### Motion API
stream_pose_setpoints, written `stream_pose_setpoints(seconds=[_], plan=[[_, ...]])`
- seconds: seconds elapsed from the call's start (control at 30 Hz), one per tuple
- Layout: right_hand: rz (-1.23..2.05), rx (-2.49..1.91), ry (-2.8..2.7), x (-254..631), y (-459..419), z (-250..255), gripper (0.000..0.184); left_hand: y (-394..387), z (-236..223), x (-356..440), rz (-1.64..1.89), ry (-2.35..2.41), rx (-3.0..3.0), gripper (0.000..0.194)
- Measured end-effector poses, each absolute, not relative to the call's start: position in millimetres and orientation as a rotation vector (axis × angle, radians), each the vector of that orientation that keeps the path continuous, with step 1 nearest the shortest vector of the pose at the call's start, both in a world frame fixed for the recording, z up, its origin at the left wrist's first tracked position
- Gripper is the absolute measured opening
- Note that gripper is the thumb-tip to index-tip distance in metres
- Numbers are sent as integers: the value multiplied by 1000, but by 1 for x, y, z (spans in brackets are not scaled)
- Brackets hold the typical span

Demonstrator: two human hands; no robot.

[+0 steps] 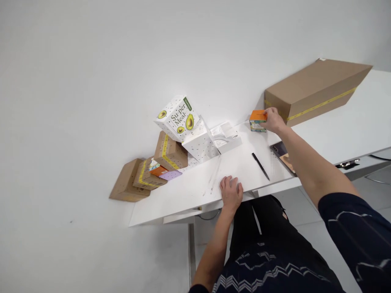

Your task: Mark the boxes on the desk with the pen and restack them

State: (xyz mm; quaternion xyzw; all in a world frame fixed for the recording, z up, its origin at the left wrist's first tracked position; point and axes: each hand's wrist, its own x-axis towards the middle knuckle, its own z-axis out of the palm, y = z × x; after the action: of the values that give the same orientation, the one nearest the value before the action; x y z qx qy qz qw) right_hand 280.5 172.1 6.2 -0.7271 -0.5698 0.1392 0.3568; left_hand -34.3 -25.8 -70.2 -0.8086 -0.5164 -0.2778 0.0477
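My right hand (274, 120) reaches to the back of the white table (183, 198) and grips a small orange and green box (257, 121) by its right side. The box sits upright, close to the wall. My left hand (231, 192) rests on the table near its front edge, fingers spread and slightly bent, holding nothing. Between the two hands lies a black pen (260, 166). Under my right forearm, a dark flat object with a picture on it (281, 156) is partly covered.
A long brown carton (320, 89) stands at the back right. To the left, an avocado-printed white box (179, 118) rests on a speckled white box (201, 142), beside an opened white box (227, 140). Several brown cartons (128, 181) lean at the far left.
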Motion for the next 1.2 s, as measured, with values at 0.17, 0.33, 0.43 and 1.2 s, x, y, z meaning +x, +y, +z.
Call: stream_pose_setpoints(seconds=[0.17,0.33,0.43,1.2], plan=[[409,-1942,-1426,280,173,6,55,-25,-70,-34,-849,-1562,-2469,27],[346,-1873,-1294,276,156,13,52,-23,-73,-35,-969,-1595,-2506,25],[329,-1747,-1054,265,119,28,52,-21,-70,-41,-1230,-1716,-2523,23],[1180,-1244,-915,105,-64,-21,35,-53,-30,-75,-1568,-1914,-2794,95]])
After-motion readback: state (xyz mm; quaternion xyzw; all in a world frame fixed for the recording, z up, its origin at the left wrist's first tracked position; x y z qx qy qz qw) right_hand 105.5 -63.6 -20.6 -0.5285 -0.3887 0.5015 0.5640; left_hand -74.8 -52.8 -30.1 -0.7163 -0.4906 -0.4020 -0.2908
